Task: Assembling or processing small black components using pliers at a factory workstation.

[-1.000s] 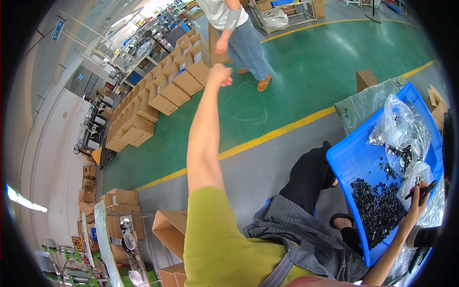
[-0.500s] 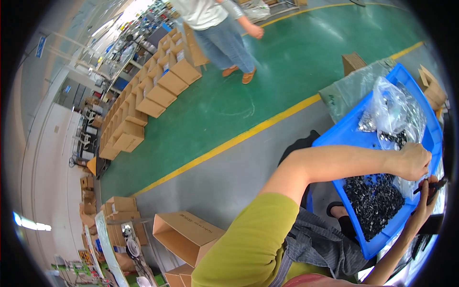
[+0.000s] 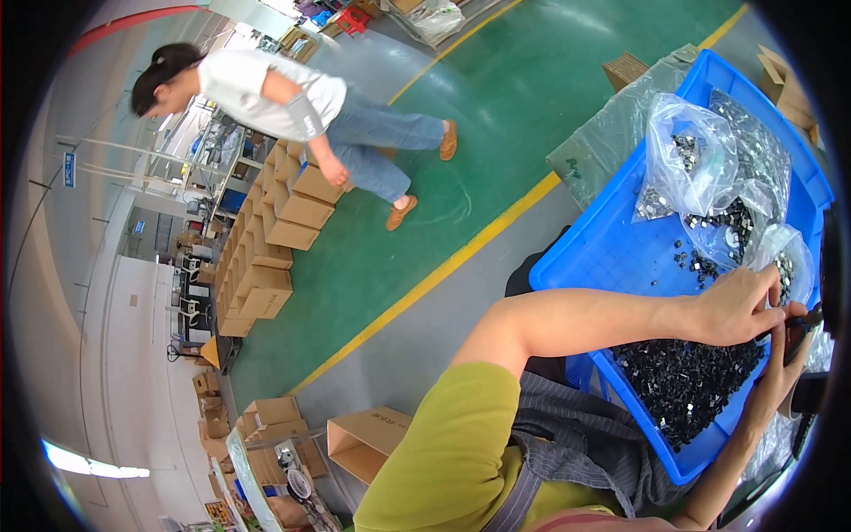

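A blue plastic tray (image 3: 576,259) lies at my right. Small black parts (image 3: 687,390) are heaped at its near end, and clear plastic bags (image 3: 700,151) of small black and silvery parts lie at its far end. My left hand (image 3: 740,306) reaches across the tray, its fingers pinched together beside a clear bag; what they hold, if anything, is too small to make out. Right against its fingertips is my right hand (image 3: 784,348), closed around a dark object (image 3: 800,335) whose kind I cannot tell.
A person in a white shirt (image 3: 266,84) walks on the green floor, near rows of open cardboard boxes (image 3: 266,257). Another open carton (image 3: 368,439) stands at lower left. Clear plastic sheeting (image 3: 603,146) lies beyond the tray. Dark equipment (image 3: 808,395) borders my right hand.
The view has shifted, bringing more of the tray's contents and the walking person into sight. My left hand has come down against my right hand's fingers. The person has stepped along the boxes.
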`<action>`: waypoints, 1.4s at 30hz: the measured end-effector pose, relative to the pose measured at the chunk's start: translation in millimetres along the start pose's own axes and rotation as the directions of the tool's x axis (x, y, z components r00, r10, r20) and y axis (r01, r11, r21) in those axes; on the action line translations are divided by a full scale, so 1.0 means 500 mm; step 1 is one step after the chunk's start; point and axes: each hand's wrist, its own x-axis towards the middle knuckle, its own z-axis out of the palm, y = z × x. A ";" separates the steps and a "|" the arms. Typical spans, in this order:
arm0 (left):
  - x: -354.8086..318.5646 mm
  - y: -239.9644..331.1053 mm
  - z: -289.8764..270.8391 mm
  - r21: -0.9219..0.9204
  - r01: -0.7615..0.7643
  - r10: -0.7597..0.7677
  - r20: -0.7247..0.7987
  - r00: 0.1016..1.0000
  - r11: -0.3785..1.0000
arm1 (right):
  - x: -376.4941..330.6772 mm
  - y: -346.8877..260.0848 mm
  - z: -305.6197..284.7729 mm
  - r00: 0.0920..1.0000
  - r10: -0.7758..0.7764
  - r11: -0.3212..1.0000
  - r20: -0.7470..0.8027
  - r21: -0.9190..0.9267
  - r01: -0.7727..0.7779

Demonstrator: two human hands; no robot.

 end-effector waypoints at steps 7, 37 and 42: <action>-0.001 -0.008 0.008 -0.129 -0.097 0.088 -0.071 0.994 0.987 | -0.019 -0.009 0.014 0.989 0.140 0.990 0.045 0.012 -0.141; -0.031 0.033 -0.141 -0.216 0.626 -0.575 0.256 0.777 0.749 | -0.029 -0.066 0.070 0.893 -0.286 0.665 0.349 -0.598 0.447; -0.050 0.042 -0.141 -0.170 0.579 -0.542 0.221 0.811 0.797 | -0.039 -0.061 0.079 0.881 -0.293 0.691 0.370 -0.555 0.463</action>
